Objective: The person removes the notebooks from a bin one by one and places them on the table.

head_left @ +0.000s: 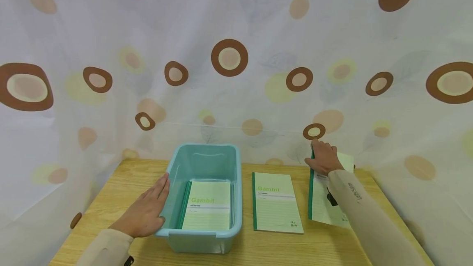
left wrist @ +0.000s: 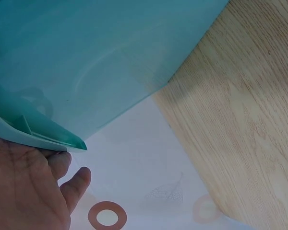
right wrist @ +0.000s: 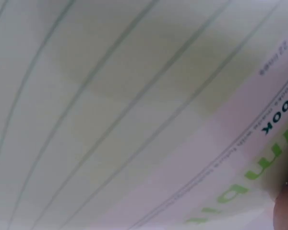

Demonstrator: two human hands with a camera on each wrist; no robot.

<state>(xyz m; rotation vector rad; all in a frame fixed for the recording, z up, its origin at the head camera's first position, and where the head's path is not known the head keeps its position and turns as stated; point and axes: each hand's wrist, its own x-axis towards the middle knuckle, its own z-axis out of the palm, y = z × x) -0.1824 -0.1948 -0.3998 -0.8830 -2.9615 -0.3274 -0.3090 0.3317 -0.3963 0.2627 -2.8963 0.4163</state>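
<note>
My right hand (head_left: 323, 158) pinches the top of a pale green notebook (head_left: 320, 202) with a dark green spine, tilted up at the right of the table. Its lined cover, reading "Gambit", fills the right wrist view, with a fingertip (right wrist: 287, 208) at the edge. My left hand (head_left: 148, 208) rests on the left rim of a light blue plastic bin (head_left: 239, 192), fingers extended; the left wrist view shows the palm (left wrist: 24, 187) against the rim. Inside the bin lies a matching notebook (head_left: 208, 212), with other edges showing beside it. Another notebook (head_left: 278, 212) lies flat on the table between bin and right hand.
The wooden table (head_left: 114, 194) runs back to a white sheet (head_left: 258, 19) with brown and yellow spots, which also hangs at both sides. The bin's walls rise around the notebooks inside.
</note>
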